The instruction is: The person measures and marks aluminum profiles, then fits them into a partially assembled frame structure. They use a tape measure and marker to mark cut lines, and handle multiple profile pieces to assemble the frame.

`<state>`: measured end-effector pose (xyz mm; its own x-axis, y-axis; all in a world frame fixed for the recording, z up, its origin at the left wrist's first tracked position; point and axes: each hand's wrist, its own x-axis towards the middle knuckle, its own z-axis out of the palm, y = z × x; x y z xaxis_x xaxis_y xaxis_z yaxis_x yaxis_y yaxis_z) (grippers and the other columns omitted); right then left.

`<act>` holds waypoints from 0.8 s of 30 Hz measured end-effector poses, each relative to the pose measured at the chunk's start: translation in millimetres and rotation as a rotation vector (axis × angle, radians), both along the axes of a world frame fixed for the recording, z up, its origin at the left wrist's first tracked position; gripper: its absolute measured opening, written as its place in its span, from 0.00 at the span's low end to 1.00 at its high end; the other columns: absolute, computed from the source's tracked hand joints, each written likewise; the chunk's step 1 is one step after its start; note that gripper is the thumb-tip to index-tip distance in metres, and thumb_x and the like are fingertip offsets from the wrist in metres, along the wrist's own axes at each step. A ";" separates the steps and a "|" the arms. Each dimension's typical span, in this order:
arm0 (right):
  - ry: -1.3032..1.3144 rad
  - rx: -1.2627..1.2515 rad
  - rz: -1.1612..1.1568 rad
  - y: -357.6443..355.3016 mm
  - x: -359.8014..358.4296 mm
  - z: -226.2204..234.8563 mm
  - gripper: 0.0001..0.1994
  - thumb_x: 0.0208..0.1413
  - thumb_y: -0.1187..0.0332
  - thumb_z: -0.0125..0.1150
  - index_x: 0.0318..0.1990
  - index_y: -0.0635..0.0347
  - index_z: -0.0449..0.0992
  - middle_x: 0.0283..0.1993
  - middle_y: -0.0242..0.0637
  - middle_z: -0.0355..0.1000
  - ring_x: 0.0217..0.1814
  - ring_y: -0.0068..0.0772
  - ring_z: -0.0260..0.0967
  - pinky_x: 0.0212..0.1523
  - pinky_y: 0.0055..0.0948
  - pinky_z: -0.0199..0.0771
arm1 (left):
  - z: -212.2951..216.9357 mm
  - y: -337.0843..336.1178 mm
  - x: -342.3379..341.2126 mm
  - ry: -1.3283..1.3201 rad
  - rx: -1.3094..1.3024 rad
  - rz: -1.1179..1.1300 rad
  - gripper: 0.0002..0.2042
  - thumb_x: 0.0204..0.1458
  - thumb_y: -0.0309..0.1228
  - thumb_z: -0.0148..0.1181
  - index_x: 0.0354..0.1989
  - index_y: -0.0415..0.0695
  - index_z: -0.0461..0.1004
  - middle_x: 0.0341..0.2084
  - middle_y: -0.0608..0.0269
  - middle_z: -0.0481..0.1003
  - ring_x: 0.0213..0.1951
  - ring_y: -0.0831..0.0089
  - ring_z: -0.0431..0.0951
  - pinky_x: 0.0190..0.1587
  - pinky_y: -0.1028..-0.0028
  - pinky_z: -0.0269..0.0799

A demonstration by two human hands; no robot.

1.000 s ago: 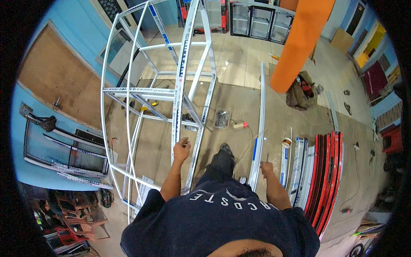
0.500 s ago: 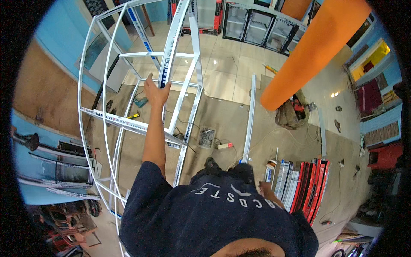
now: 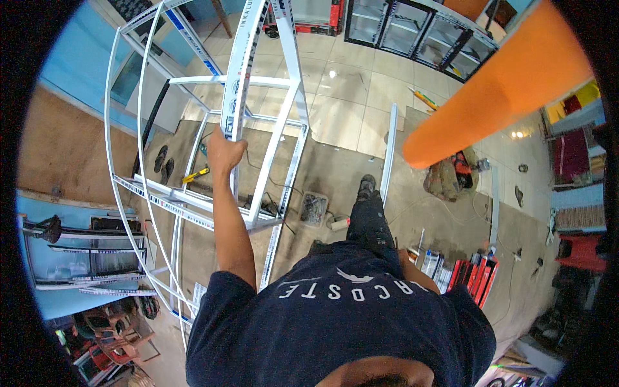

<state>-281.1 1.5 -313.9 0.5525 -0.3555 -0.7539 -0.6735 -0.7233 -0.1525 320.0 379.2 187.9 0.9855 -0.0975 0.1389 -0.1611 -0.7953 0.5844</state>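
Observation:
My left hand [image 3: 225,153] is closed round the lower part of a thick white aluminium profile [image 3: 240,84] that slants up and away from me. It stands among the bars of a large white metal frame [image 3: 277,138], which has curved bars on its left side. Low at my right side, my right forearm [image 3: 416,271] shows in part; the shirt hides the fingers, so their grip cannot be made out. On the floor past the frame's lower bar lies a yellow-handled tool [image 3: 195,175].
A thick orange column [image 3: 490,97] rises at the right. A long metal profile [image 3: 389,155] lies before my foot, beside a box of small parts [image 3: 314,209]. Red and white profiles [image 3: 474,277] are stacked at my right. Black-framed glass cabinets [image 3: 419,35] stand at the back.
One of my legs has come forward beside the long floor profile. My left hand has gone from spread fingers against the thick profile to a closed grip, and the view has shifted.

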 end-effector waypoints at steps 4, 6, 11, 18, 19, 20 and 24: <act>-0.127 0.091 0.053 -72.9 83.5 -26.4 0.21 0.56 0.46 0.56 0.36 0.52 0.86 0.37 0.50 0.82 0.40 0.53 0.82 0.35 0.46 0.79 | -15.7 -7.3 2.8 -0.036 0.052 0.143 0.29 0.35 0.32 0.68 0.52 0.41 0.74 0.42 0.40 0.80 0.46 0.41 0.80 0.50 0.52 0.74; -0.127 0.108 -0.190 -113.0 123.1 -24.0 0.20 0.56 0.47 0.59 0.35 0.54 0.86 0.31 0.48 0.82 0.38 0.46 0.83 0.31 0.44 0.78 | -22.6 -15.6 0.3 -0.055 0.001 0.230 0.31 0.35 0.32 0.68 0.55 0.42 0.73 0.39 0.41 0.81 0.45 0.40 0.80 0.48 0.53 0.75; 0.011 0.285 -0.599 -229.0 288.6 31.1 0.20 0.52 0.53 0.67 0.28 0.65 0.83 0.21 0.44 0.76 0.20 0.39 0.73 0.22 0.41 0.71 | -26.4 -31.4 -5.5 -0.222 0.182 0.348 0.28 0.37 0.30 0.67 0.52 0.42 0.73 0.34 0.42 0.81 0.39 0.40 0.81 0.43 0.53 0.76; -0.276 0.059 -0.440 -350.6 523.3 139.7 0.26 0.54 0.47 0.62 0.39 0.66 0.84 0.42 0.58 0.80 0.47 0.57 0.79 0.48 0.48 0.76 | -33.7 -38.4 -6.4 -0.180 0.181 0.489 0.23 0.37 0.29 0.67 0.46 0.41 0.71 0.31 0.39 0.79 0.36 0.38 0.80 0.39 0.52 0.75; -0.411 0.130 -0.342 -349.3 556.2 159.5 0.26 0.54 0.46 0.63 0.40 0.66 0.84 0.41 0.57 0.81 0.46 0.57 0.79 0.48 0.47 0.76 | -34.1 -40.0 -6.0 -0.179 0.195 0.509 0.23 0.38 0.29 0.67 0.46 0.41 0.71 0.31 0.39 0.79 0.36 0.38 0.80 0.39 0.52 0.75; -0.452 0.134 -0.317 -345.1 590.2 182.8 0.26 0.55 0.46 0.64 0.41 0.65 0.85 0.41 0.56 0.81 0.45 0.56 0.79 0.47 0.47 0.76 | -34.9 -42.8 -6.9 -0.199 0.191 0.532 0.23 0.38 0.28 0.67 0.46 0.41 0.72 0.31 0.38 0.78 0.37 0.37 0.79 0.39 0.52 0.75; -0.778 0.564 -0.148 -268.7 726.3 288.6 0.30 0.51 0.53 0.76 0.52 0.71 0.80 0.47 0.44 0.80 0.45 0.28 0.74 0.45 0.31 0.74 | -35.4 -50.4 -9.5 -0.267 0.241 0.565 0.25 0.38 0.27 0.67 0.50 0.41 0.73 0.31 0.41 0.80 0.36 0.40 0.81 0.39 0.54 0.76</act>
<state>445.2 -267.1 -25.3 0.9473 -0.1599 -0.2777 -0.3161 -0.3239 -0.8917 310.5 328.8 152.5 0.8291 0.3646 0.4238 0.2039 -0.9031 0.3780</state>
